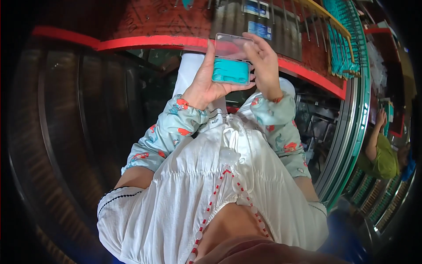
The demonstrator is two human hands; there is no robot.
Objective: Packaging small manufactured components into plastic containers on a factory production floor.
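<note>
My left hand holds a small clear plastic box from its left side and underneath, with the thumb along the edge. The box's clear lid is raised and tilts away from me. Thin teal plastic pieces, stacked flat, fill the lower part; their exact kind is too small to tell. At the box's right side my right hand grips the lid's edge, its fingers bent around it. Both forearms wear pale blue patterned sleeve covers.
A dark red worktable with a bright red edge lies just beyond my hands. To the right, many teal pieces hang by a yellow curved bar with metal rods. A green-edged metal rail runs alongside. Farther right, another person in green works.
</note>
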